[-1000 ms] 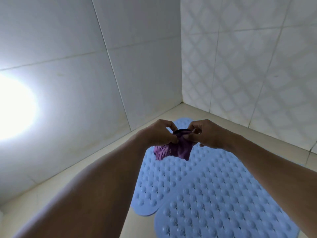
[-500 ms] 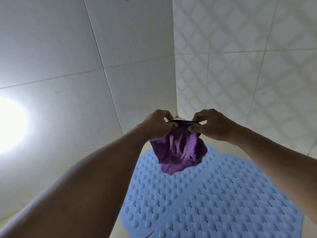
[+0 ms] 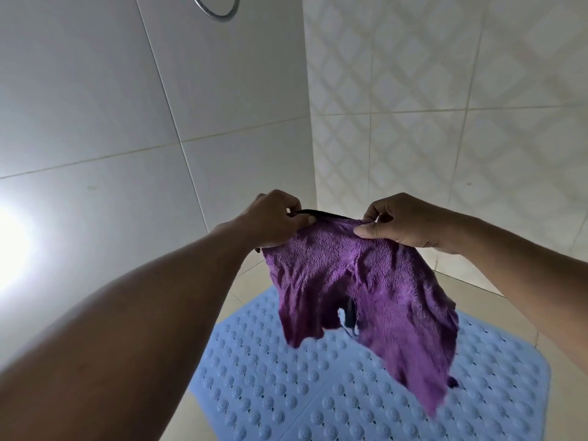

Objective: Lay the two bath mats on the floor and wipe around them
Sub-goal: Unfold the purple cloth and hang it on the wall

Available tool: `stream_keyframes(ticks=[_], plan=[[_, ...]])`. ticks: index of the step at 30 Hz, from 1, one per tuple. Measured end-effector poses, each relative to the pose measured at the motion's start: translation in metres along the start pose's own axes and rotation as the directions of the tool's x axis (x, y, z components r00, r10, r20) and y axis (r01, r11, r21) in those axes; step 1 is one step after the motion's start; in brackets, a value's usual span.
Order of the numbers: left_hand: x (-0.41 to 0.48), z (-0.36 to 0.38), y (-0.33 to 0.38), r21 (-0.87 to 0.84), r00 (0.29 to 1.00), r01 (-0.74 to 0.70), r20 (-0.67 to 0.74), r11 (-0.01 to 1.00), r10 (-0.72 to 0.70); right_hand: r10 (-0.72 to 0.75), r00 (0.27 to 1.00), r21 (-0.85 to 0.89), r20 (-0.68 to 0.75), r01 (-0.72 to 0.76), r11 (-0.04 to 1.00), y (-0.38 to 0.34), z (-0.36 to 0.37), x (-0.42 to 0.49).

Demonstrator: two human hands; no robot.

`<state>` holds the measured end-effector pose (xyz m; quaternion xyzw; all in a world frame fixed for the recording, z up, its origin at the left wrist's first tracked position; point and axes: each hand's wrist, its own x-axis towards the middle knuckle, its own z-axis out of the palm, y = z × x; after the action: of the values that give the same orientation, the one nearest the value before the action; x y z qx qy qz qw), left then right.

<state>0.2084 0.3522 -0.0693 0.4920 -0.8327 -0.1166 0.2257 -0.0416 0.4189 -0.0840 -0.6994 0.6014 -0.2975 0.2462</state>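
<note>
Tiled shower walls (image 3: pixel 95 90) meet behind as the left hand (image 3: pixel 273 218) and right hand (image 3: pixel 404 221) each pinch the top edge of one purple cloth (image 3: pixel 366 281), stretched between them. Below the hands, two blue bath mats (image 3: pixel 254 364) lie side by side, partly hidden by the cloth and cropped.

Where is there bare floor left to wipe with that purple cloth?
A bare floor strip runs between the blue bath mats and the left wall; another lies between the mats and the patterned right wall. The middle is covered by mats.
</note>
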Motion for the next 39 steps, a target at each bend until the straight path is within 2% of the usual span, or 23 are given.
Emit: stream_keyframes(ticks=[7,14,17,21,24,30,36,39], plan=[[0.013,0.001,0.007,0.027,0.999,-0.050,-0.011,0.998,0.051,0.046,0.999,-0.095,0.018,-0.044,0.994,0.004,-0.021,-0.003],[0.032,-0.007,0.011,0.026,0.999,-0.037,-0.039,0.999,0.038,0.069,0.995,-0.275,-0.075,-0.087,0.957,0.015,-0.040,0.005],[0.040,-0.014,0.013,0.022,0.999,-0.036,-0.022,0.999,0.037,0.064,0.994,-0.234,-0.085,-0.083,0.969,0.018,-0.051,0.010],[0.063,-0.039,0.028,0.018,0.998,-0.062,0.008,0.998,0.062,0.073,0.996,-0.092,-0.059,-0.078,0.993,0.008,-0.075,0.021],[0.084,-0.070,0.047,0.005,0.996,-0.081,0.031,0.997,0.081,0.063,0.995,-0.084,-0.076,-0.069,0.994,-0.011,-0.107,0.034],[0.132,-0.167,0.111,-0.019,0.985,-0.036,0.170,0.999,0.039,0.131,0.991,-0.191,0.004,-0.128,0.973,-0.086,-0.216,0.059],[0.204,-0.330,0.225,-0.053,0.937,-0.013,0.348,0.998,0.031,0.291,0.951,-0.317,0.104,-0.246,0.916,-0.213,-0.394,0.070],[0.241,-0.426,0.296,-0.027,0.900,-0.006,0.436,1.000,0.017,0.352,0.930,-0.337,0.101,-0.301,0.892,-0.290,-0.493,0.062]])
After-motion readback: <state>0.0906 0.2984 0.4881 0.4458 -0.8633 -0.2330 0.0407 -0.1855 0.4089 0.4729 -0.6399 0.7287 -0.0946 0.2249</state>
